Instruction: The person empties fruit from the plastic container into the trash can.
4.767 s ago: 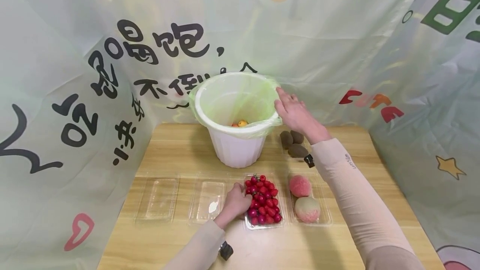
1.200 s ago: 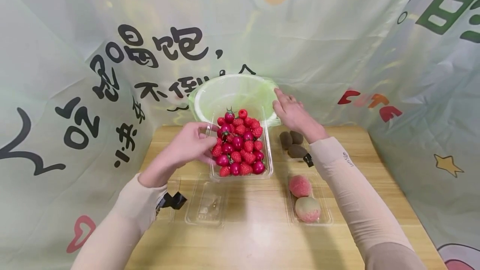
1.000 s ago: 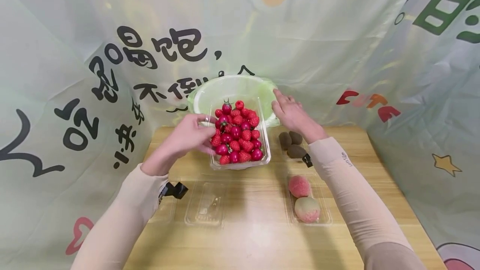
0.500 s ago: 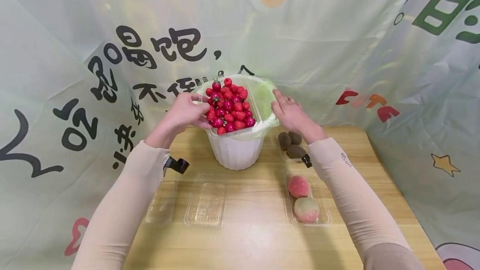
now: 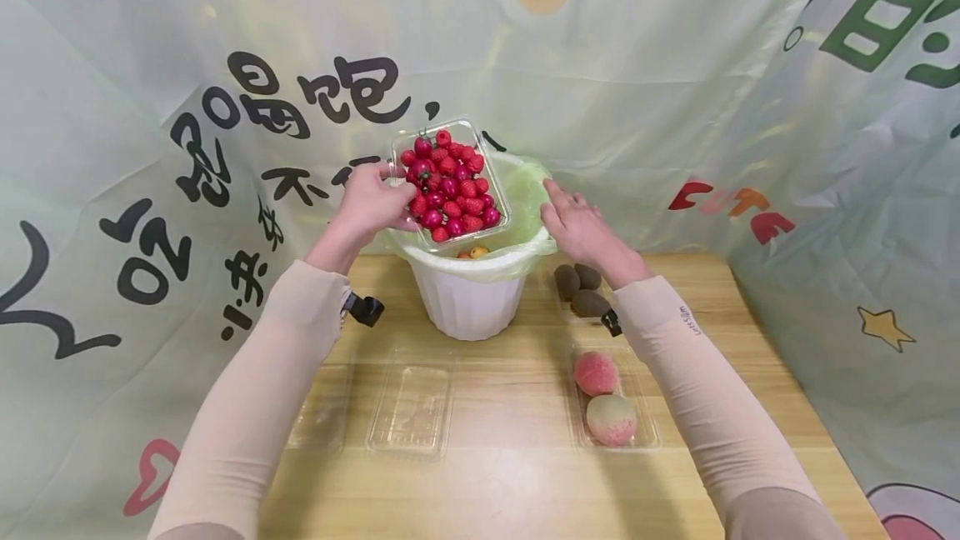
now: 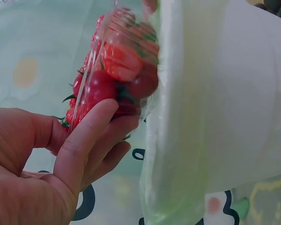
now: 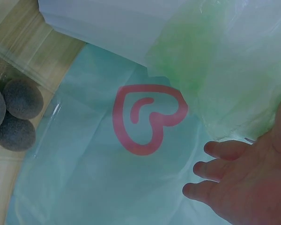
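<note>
Left hand (image 5: pixel 372 203) grips fruit box (image 5: pixel 498 200), long axis slanting forward-left; right hand (image 5: pixel 583 230), fingers extended, touches bucket (image 5: pixel 468 307).

The bucket (image 5: pixel 468 307) stands left of the kiwis (image 5: pixel 589 303) (peaches (image 5: pixel 597 375) before them).

Looks like sm. indoor booth, rm. type unclear: light-brown, straight-edged wood-grain table (image 5: pixel 517 482) hemmed on 3 sides by pale-green printed sheets (image 5: pixel 637 107) w/ big blk. Chinese characters (image 5: pixel 369 90) & orange-yellow star (image 5: pixel 885 327)
</note>
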Demonstrator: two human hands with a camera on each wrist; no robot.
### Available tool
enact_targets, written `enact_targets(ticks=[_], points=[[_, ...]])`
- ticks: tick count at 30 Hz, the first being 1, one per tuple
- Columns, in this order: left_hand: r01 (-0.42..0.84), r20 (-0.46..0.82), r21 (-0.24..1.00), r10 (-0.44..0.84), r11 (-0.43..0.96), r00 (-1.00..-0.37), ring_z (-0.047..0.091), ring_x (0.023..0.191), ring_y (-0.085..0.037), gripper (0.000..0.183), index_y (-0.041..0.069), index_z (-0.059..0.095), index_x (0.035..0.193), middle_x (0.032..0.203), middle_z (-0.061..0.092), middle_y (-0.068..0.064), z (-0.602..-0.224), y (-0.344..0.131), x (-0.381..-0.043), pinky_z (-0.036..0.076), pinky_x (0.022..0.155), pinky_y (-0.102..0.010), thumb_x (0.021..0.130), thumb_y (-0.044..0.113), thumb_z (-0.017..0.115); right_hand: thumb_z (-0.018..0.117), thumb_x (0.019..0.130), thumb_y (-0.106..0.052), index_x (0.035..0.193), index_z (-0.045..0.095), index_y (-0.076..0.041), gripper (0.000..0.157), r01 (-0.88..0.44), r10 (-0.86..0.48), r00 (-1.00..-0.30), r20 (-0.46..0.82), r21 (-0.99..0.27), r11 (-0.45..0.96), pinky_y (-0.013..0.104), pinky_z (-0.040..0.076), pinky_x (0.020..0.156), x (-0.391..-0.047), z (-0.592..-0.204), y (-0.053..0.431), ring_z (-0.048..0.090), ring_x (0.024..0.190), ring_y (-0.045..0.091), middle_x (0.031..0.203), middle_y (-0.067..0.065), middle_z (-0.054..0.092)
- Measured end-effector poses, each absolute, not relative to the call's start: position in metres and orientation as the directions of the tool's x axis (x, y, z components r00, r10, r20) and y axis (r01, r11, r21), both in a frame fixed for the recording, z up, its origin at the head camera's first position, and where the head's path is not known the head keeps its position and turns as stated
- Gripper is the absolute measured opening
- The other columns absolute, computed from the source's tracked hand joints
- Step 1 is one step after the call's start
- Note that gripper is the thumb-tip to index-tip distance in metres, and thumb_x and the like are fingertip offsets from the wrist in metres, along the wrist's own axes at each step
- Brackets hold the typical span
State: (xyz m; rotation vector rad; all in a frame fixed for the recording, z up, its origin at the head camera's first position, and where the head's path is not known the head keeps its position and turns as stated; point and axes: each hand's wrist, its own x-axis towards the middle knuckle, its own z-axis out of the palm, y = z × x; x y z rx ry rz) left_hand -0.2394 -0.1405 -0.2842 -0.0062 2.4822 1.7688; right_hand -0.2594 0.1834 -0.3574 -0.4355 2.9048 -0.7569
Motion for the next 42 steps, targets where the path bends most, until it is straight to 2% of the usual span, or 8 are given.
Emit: enact_targets(ticks=[8, 14, 18, 23, 35, 42], points=[[-0.011, 0.0, 0.939, -0.031, 0.343, -1.0, 0.072, 0.052, -0.015, 0.054, -0.004, 0.048, 0.152, 0.07, 0.065, -0.012, -0.295, -0.137, -0.247, 0.064, 0.059, -0.03, 0.098, 0.004, 0.054, 0.014, 0.111, -0.05, 0.171, -0.001, -0.023, 0.068, -0.249, -0.303, -0.952, -0.034, -0.492, 0.835, 0.068, 0.0, 0.13, -0.259, -0.358, 0.183, 0.005, 0.161, 0.052, 0.178, 0.014, 0.008], [0.089, 0.123, 0.903, -0.052, 0.42, -0.991, 0.074, 0.054, -0.02, 0.059, -0.002, 0.046, 0.154, 0.065, 0.068, -0.01, -0.306, -0.133, -0.251, 0.063, 0.055, -0.03, 0.095, 0.003, 0.052, 0.014, 0.111, -0.05, 0.171, -0.001, -0.022, 0.068, -0.248, -0.303, -0.952, -0.032, -0.497, 0.832, 0.068, 0.0, 0.13, -0.258, -0.358, 0.183, 0.005, 0.162, 0.051, 0.178, 0.014, 0.009], [0.148, 0.205, 0.861, -0.066, 0.487, -0.976, 0.071, 0.057, -0.018, 0.06, -0.001, 0.048, 0.154, 0.072, 0.069, -0.011, -0.315, -0.13, -0.253, 0.061, 0.054, -0.028, 0.094, 0.003, 0.053, 0.014, 0.111, -0.05, 0.171, -0.001, -0.023, 0.067, -0.246, -0.3, -0.953, -0.032, -0.497, 0.832, 0.067, 0.0, 0.13, -0.258, -0.358, 0.182, 0.005, 0.162, 0.051, 0.178, 0.013, 0.008], [0.186, 0.296, 0.78, -0.09, 0.597, -0.951, 0.061, 0.06, -0.013, 0.059, 0.0, 0.054, 0.149, 0.085, 0.076, -0.02, -0.324, -0.127, -0.253, 0.046, 0.053, -0.025, 0.091, 0.003, 0.055, 0.015, 0.111, -0.05, 0.171, -0.001, -0.023, 0.067, -0.244, -0.297, -0.954, -0.03, -0.496, 0.833, 0.066, 0.001, 0.131, -0.258, -0.357, 0.182, 0.005, 0.162, 0.05, 0.178, 0.013, 0.009], [0.213, 0.357, 0.788, -0.147, 0.578, -0.923, 0.06, 0.065, -0.016, 0.056, 0.004, 0.055, 0.147, 0.092, 0.076, -0.02, -0.328, -0.127, -0.255, 0.045, 0.056, -0.027, 0.091, 0.003, 0.052, 0.014, 0.111, -0.05, 0.171, -0.001, -0.022, 0.068, -0.244, -0.299, -0.954, -0.031, -0.5, 0.831, 0.066, 0.002, 0.131, -0.259, -0.356, 0.182, 0.005, 0.162, 0.049, 0.177, 0.015, 0.01], [0.244, 0.391, 0.795, -0.161, 0.555, -0.906, 0.058, 0.063, -0.011, 0.059, 0.005, 0.054, 0.148, 0.105, 0.08, -0.019, -0.326, -0.127, -0.257, 0.043, 0.054, -0.022, 0.09, 0.001, 0.052, 0.013, 0.111, -0.051, 0.171, -0.002, -0.023, 0.068, -0.239, -0.297, -0.954, -0.039, -0.498, 0.834, 0.066, 0.001, 0.131, -0.26, -0.357, 0.184, 0.005, 0.162, 0.049, 0.177, 0.015, 0.009]])
